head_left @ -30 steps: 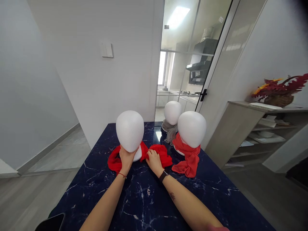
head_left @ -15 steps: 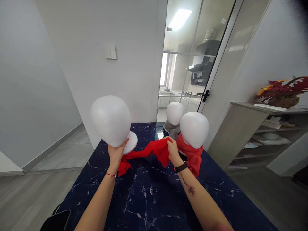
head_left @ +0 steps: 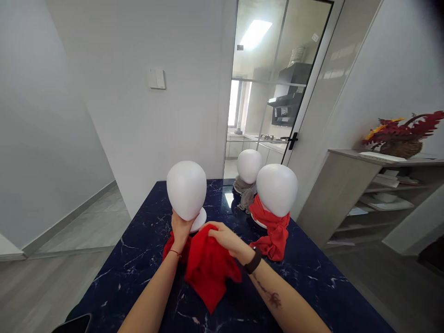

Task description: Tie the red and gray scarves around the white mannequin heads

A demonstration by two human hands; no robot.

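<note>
Marbled table (head_left: 138,259), right fingers (head_left: 219,234) pinching corner-down red scarf (head_left: 208,273), left fingers (head_left: 188,224) clasping white head (head_left: 186,189)

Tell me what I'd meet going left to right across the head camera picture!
Dark phone-like thing → light switch → leftmost white head → right hand → rightmost white head → flower basket.

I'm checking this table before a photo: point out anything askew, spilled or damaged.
Nothing looks spilled or damaged. Only the bright red scarf looks untidy: it hangs loose from the right hand, whereas the coral scarf is wrapped below the front right white head. Being in hand, it seems ordinary handling.
</note>
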